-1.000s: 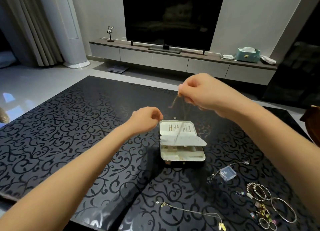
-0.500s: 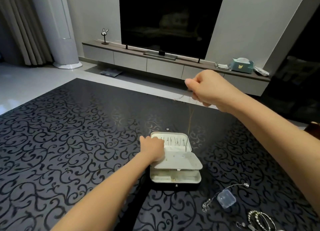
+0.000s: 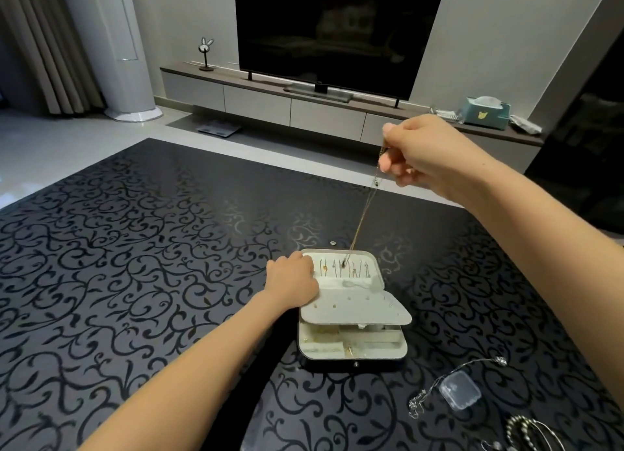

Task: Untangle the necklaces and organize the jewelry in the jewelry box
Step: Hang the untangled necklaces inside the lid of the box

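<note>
Gold necklace (image 3: 366, 211) — 1 — hangs pinched in right hand (image 3: 429, 153); left hand (image 3: 292, 281) grips 1 jewelry box (image 3: 354, 310).

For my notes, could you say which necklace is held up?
The gold necklace, pinched in the right hand; the silver necklace lies on the table.

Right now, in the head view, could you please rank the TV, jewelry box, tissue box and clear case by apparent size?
1. TV
2. jewelry box
3. tissue box and clear case: alike; the tissue box is farther, so unranked.
</note>
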`<control>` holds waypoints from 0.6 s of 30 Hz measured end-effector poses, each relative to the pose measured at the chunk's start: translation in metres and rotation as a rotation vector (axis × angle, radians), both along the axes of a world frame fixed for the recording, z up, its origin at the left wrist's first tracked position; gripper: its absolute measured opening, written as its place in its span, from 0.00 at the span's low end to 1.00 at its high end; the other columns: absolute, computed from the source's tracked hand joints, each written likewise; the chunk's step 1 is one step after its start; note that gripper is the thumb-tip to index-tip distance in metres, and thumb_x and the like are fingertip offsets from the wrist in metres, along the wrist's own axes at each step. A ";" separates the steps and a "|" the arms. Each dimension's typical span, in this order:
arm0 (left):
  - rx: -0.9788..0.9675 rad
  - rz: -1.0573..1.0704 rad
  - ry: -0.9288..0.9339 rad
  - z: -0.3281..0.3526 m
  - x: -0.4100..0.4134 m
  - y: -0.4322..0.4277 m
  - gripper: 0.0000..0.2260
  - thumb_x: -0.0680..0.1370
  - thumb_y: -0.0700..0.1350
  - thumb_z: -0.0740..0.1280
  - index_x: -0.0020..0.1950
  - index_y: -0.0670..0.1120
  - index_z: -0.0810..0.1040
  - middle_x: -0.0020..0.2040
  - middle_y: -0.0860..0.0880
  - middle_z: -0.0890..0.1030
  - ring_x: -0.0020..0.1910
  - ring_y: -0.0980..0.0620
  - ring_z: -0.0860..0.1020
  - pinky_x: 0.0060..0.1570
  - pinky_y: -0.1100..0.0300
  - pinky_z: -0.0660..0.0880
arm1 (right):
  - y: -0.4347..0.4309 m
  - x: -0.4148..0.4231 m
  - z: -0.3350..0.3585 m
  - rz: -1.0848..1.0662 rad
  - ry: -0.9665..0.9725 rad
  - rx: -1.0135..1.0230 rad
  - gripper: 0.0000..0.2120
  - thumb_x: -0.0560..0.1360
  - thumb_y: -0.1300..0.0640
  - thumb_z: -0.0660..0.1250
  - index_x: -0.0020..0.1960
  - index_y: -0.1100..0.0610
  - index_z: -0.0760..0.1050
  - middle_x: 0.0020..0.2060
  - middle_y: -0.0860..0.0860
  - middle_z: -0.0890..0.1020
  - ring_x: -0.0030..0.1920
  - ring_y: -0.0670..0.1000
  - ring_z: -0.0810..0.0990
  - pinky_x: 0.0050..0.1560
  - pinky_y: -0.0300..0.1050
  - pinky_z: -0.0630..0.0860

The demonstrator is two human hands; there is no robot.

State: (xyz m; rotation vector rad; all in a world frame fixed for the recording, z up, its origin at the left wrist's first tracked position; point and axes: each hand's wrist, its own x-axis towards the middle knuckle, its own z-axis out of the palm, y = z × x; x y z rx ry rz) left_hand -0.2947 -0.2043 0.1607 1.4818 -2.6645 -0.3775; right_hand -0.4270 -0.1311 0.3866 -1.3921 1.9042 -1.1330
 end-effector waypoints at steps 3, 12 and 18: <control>0.026 -0.018 0.055 -0.009 -0.001 0.004 0.09 0.77 0.41 0.56 0.54 0.39 0.69 0.57 0.40 0.70 0.51 0.41 0.71 0.46 0.54 0.63 | -0.008 0.006 -0.006 0.025 -0.003 -0.033 0.16 0.83 0.54 0.52 0.38 0.57 0.67 0.30 0.54 0.78 0.27 0.47 0.68 0.26 0.38 0.69; -0.312 -0.086 0.503 -0.031 0.004 0.013 0.02 0.69 0.38 0.57 0.38 0.43 0.66 0.40 0.47 0.67 0.38 0.48 0.63 0.39 0.56 0.63 | -0.023 0.012 -0.014 0.097 0.021 -0.110 0.16 0.83 0.54 0.52 0.38 0.56 0.67 0.32 0.54 0.79 0.29 0.47 0.71 0.28 0.37 0.72; -0.438 -0.154 0.606 -0.031 0.006 0.014 0.03 0.69 0.39 0.55 0.37 0.42 0.68 0.38 0.46 0.68 0.36 0.49 0.64 0.38 0.58 0.61 | -0.027 0.017 -0.011 0.128 0.031 -0.131 0.15 0.83 0.54 0.52 0.39 0.57 0.68 0.32 0.54 0.79 0.29 0.47 0.71 0.27 0.36 0.71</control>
